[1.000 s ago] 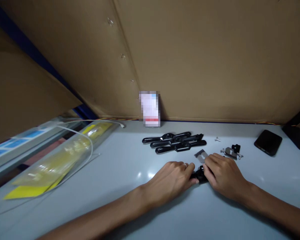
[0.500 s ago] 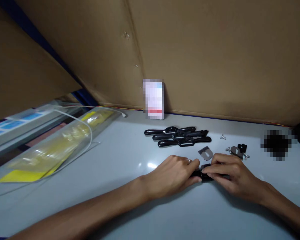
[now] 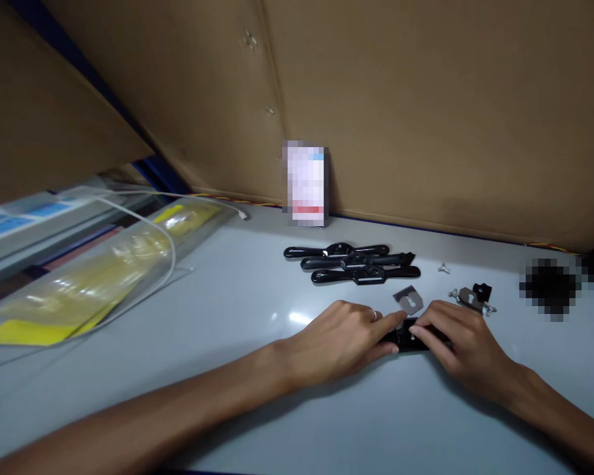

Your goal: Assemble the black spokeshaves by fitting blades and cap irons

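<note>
A left hand (image 3: 344,340) grips a black tool's (image 3: 410,344) left end; the right hand (image 3: 468,336) bunches its fingertips at the middle, grip unclear, near a steel blade (image 3: 404,298).

Two hands (image 3: 329,343) are touching one black tool (image 3: 406,345). On the table (image 3: 297,429), three more black-handled tools (image 3: 369,276), two slotted grey blades (image 3: 402,299), three winged screws (image 3: 444,268) and one small black plate (image 3: 488,290) are lying.
</note>
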`<state>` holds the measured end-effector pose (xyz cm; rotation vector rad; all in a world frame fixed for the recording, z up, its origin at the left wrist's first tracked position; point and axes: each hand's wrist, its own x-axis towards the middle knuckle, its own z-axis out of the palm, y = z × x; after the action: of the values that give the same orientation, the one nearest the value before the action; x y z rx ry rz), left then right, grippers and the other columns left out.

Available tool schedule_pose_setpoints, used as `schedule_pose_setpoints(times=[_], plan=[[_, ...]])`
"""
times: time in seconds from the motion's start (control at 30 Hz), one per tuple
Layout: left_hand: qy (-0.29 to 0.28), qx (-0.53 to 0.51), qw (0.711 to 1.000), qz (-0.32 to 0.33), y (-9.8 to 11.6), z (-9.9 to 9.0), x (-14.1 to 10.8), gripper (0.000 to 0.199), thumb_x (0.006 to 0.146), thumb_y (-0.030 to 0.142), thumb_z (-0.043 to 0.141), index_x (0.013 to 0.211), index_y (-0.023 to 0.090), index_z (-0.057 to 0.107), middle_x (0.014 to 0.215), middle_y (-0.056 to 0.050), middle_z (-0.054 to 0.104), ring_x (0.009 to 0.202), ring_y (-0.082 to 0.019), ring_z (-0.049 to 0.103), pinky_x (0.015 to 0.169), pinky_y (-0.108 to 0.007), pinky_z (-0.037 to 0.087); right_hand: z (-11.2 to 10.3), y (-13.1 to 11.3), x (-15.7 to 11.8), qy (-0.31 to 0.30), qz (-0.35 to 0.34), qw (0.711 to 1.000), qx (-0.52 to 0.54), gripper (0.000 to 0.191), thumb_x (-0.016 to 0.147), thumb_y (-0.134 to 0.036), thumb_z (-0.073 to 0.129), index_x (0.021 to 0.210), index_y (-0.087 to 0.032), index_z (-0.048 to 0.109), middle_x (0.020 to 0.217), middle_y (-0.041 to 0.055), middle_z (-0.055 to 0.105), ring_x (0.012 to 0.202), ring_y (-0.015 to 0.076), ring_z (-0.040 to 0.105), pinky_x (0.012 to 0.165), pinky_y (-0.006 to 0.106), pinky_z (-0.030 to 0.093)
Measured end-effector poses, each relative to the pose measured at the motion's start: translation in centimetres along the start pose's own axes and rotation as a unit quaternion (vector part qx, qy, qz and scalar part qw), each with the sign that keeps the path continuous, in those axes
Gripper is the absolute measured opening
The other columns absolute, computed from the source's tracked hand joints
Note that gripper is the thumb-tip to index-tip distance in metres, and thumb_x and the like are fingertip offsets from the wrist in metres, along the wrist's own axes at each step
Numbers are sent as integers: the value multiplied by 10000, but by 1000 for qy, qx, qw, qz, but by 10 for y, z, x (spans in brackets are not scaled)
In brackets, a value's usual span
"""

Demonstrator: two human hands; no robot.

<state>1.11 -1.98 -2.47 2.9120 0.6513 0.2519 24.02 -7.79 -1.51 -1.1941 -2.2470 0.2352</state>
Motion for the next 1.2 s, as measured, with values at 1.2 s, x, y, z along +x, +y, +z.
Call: schedule_pose_setpoints(times=[1.2], plan=[[2, -48, 999, -3, -3, -4, 1, 295, 1050, 396, 503, 1228, 198, 631, 822, -28, 744, 656, -194, 691, 523, -328, 313, -5, -2, 10, -35, 81, 992, 88, 150, 953, -195, 568, 843, -214, 668, 730, -2, 687, 632, 138, 596, 591, 282, 445]])
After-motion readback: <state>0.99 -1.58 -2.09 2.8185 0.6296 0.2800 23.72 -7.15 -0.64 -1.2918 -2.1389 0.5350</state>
